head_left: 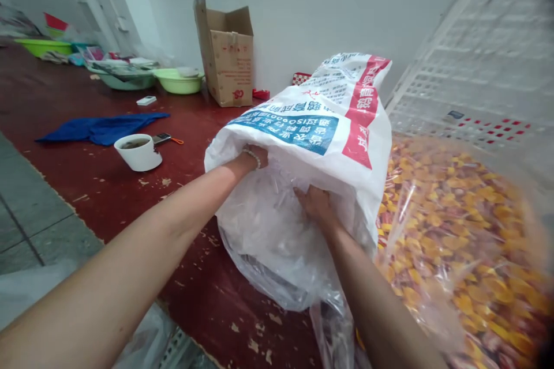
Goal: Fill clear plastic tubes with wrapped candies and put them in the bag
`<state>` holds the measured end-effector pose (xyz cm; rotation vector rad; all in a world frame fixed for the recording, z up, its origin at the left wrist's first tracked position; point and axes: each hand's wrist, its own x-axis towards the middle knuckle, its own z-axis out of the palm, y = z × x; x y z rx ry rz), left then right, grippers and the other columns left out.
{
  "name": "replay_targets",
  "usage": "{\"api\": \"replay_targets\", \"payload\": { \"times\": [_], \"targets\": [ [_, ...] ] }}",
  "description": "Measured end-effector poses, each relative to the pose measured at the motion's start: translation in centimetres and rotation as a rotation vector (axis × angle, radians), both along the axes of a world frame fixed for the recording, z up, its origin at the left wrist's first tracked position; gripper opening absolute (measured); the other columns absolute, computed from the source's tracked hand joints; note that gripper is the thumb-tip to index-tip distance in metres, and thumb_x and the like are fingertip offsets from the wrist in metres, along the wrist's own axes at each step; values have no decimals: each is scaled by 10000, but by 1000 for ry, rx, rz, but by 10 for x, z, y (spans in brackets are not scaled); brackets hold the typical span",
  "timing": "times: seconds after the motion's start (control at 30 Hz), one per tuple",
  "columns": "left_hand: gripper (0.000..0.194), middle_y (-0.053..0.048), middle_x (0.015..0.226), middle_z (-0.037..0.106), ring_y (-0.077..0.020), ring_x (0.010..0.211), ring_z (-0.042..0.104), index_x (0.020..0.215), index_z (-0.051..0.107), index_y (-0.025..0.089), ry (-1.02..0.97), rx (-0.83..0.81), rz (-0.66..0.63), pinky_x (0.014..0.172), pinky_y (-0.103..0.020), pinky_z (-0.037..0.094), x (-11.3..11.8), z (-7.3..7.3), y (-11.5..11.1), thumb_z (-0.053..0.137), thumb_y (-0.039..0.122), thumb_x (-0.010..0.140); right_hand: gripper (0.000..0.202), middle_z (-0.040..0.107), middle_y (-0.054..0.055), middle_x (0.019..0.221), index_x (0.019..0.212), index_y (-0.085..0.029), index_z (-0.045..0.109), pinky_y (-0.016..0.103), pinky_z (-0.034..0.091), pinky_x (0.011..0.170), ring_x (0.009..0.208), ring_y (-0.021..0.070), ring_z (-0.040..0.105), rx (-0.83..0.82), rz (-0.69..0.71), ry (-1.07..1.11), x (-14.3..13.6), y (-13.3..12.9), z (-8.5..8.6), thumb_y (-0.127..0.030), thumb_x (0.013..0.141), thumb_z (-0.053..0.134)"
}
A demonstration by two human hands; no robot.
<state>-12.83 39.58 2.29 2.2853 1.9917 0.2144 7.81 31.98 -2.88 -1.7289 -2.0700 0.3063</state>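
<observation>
Presently, white printed sack [333, 98] with clear plastic liner [268, 236], which could tear if tugged; left hand [259, 158], right hand [318, 203] inside, grip of each unclear.

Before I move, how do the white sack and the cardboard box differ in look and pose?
The white sack is soft and creased, with blue and red print; the cardboard box is brown and flat-sided, with red print. The white sack's open mouth faces the camera; the cardboard box stands upright with its top open. Both are open, printed, and rest on the red table.
</observation>
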Motion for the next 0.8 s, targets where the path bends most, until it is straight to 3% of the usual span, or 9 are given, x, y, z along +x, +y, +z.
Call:
{"api": "replay_targets", "payload": {
  "times": [0.1, 0.23, 0.3, 0.4, 0.47, 0.6, 0.8],
  "targets": [
    [490, -135, 1315, 475, -297, 1252, 394, 1232, 511, 139, 26, -100, 45, 1052, -569, 236, 0, -19, 0, 464, 478, 881, 548, 494, 277, 1240, 1194, -26, 483, 543, 311, 986, 1233, 378, 399, -50, -38, -33, 8, 0, -10, -433, 829, 504],
    [509, -149, 1257, 538, -331, 1172, 474, 1254, 489, 173, 36, -127, 7, 988, -678, 180, 11, -37, -9, 232, 474, 934, 634, 451, 200, 1305, 1336, -146, 379, 549, 376, 908, 1179, 382, 423, -120, 1, -61, 3, -8, -11, -402, 785, 556],
    [498, -145, 1207, 572, -338, 1130, 502, 1244, 483, 179, 56, -88, -38, 973, -714, 86, 19, -40, -23, 206, 448, 930, 599, 483, 173, 1262, 1333, -184, 394, 514, 399, 882, 1142, 359, 445, -144, 27, -78, 2, -13, -8, -319, 773, 557],
    [447, -142, 1132, 593, -336, 1124, 488, 1181, 504, 152, 90, 0, -146, 1008, -670, -19, 29, -37, -52, 329, 441, 888, 539, 523, 158, 1179, 1288, -186, 447, 445, 418, 851, 1082, 318, 477, -168, 62, -100, 5, -19, -1, -209, 757, 532],
    [379, -149, 1083, 589, -329, 1075, 502, 1125, 518, 130, 104, 61, -248, 1019, -648, 48, 34, -34, -72, 397, 370, 858, 517, 540, 142, 1139, 1255, -187, 478, 403, 419, 841, 1040, 285, 498, -183, 93, -109, 8, -23, 4, -148, 740, 512],
    [324, -155, 1042, 557, -312, 981, 503, 1055, 527, 110, 76, 67, -376, 873, -499, 368, 36, -33, -98, 499, 166, 736, 474, 540, 96, 1147, 1173, -226, 550, 343, 417, 827, 982, 231, 516, -210, 154, -104, 11, -34, 12, -117, 711, 533],
    [397, -128, 1040, 526, -265, 930, 481, 992, 535, 122, -55, 36, -388, 797, -376, 396, 36, -41, -113, 495, 20, 610, 479, 533, 117, 1174, 1190, -211, 547, 384, 391, 866, 1078, 278, 450, -166, 167, -43, -3, -52, 16, -225, 719, 635]
  ]
}}
